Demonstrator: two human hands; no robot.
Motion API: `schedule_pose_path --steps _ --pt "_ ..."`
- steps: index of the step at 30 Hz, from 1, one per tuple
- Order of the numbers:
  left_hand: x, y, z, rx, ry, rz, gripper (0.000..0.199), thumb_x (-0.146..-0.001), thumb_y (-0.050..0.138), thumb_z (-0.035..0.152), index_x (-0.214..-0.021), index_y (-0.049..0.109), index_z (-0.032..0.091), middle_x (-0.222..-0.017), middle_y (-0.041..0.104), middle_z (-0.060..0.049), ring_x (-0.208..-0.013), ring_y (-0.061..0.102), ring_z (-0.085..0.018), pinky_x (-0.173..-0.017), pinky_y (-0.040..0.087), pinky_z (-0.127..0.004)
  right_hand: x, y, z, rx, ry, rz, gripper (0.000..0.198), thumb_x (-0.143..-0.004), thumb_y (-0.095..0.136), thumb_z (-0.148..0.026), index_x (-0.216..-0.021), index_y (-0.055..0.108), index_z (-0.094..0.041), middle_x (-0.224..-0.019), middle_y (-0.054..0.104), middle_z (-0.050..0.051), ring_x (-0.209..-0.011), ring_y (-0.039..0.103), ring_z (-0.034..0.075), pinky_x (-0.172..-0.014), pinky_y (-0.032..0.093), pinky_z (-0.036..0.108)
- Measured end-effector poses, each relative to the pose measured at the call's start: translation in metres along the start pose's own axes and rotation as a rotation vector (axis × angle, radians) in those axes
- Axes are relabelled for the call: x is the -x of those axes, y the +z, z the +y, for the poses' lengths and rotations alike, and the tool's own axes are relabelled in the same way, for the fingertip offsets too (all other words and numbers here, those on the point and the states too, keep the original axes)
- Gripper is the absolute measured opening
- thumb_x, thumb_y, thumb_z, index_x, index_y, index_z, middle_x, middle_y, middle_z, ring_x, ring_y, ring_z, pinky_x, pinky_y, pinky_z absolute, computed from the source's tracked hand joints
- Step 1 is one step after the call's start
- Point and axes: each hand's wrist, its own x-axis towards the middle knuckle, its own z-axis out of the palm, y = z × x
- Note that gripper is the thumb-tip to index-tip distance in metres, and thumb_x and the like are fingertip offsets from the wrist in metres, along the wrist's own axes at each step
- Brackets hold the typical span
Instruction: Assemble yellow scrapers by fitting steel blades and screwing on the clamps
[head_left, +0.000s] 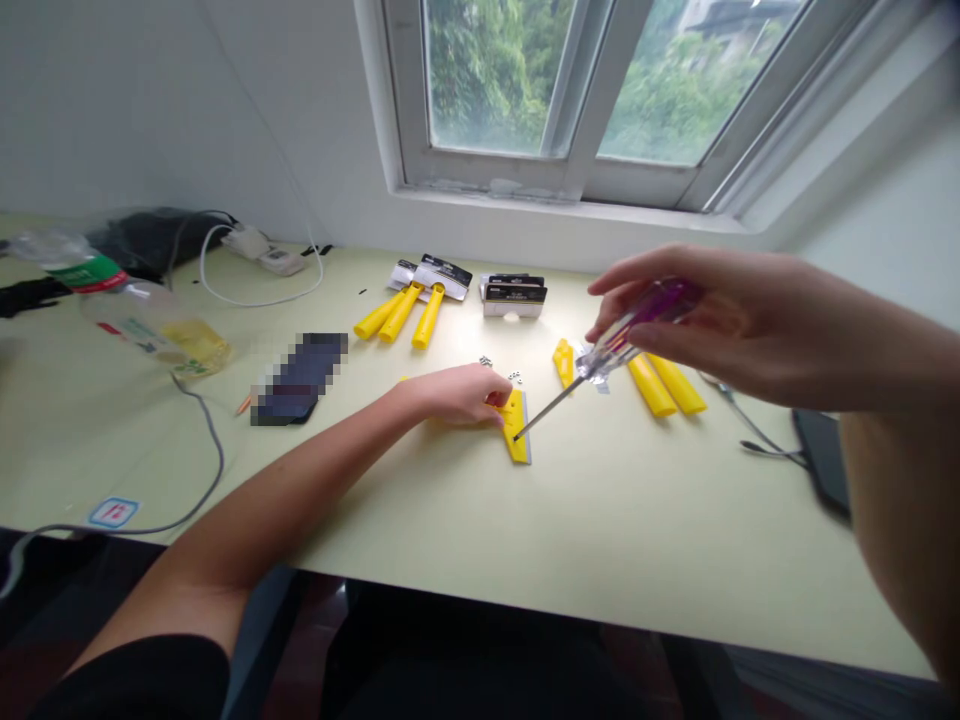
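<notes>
Two hands: both busy on one yellow plastic scraper (516, 425) lying mid-table, blade end pointing right
Left hand (457, 393): clamped down on scraper's handle
Right hand (720, 310): gripping purple clear-handled screwdriver (600, 360), tip touching scraper head, shaft slanting up-right

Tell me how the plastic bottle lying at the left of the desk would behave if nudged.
The plastic bottle lies on its side, so it would probably roll. It looks mostly empty, with a little yellowish liquid, so likely light, the liquid sloshing. Its thin clear wall would probably dent under a firm squeeze.
</notes>
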Motion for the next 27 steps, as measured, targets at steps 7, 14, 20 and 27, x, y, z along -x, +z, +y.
schedule_pose_path --steps 7,14,20,27 --pt "0.01 0.013 0.001 -0.026 0.044 0.134 0.013 -0.085 0.061 0.03 -0.081 0.056 0.018 -0.086 0.059 -0.003 -0.077 0.054 -0.016 -0.066 0.038 -0.025 -0.002 -0.013 0.002 0.396 0.094 -0.059 0.032 -0.09 0.045 -0.052 -0.101 0.063 -0.027 -0.07 0.063 0.004 -0.054 0.055 0.019 -0.047 0.037 0.032" --pt "0.013 0.015 0.003 -0.039 0.015 0.143 0.012 -0.085 0.059 0.03 -0.085 0.058 0.018 -0.089 0.06 -0.003 -0.079 0.054 -0.017 -0.069 0.039 -0.026 -0.013 -0.006 -0.012 0.079 0.081 -0.048 0.027 -0.087 0.055 -0.04 -0.109 0.062 -0.025 -0.083 0.066 0.003 -0.066 0.058 0.018 -0.057 0.044 0.031" --pt "0.012 0.015 0.002 -0.031 0.02 0.131 0.014 -0.086 0.059 0.032 -0.086 0.059 0.018 -0.089 0.059 -0.003 -0.079 0.054 -0.016 -0.069 0.039 -0.026 -0.016 -0.005 -0.012 -0.107 0.003 -0.032 0.028 -0.084 0.059 -0.03 -0.111 0.06 -0.026 -0.088 0.065 0.002 -0.067 0.056 0.016 -0.058 0.043 0.029" --pt "0.013 0.014 0.003 -0.026 0.014 0.128 0.013 -0.086 0.06 0.031 -0.086 0.059 0.018 -0.088 0.059 -0.003 -0.078 0.053 -0.016 -0.069 0.039 -0.025 -0.017 0.01 -0.018 0.227 0.085 0.208 0.035 -0.095 0.039 -0.047 -0.099 0.061 -0.02 -0.063 0.055 0.003 -0.056 0.052 0.018 -0.06 0.044 0.036"
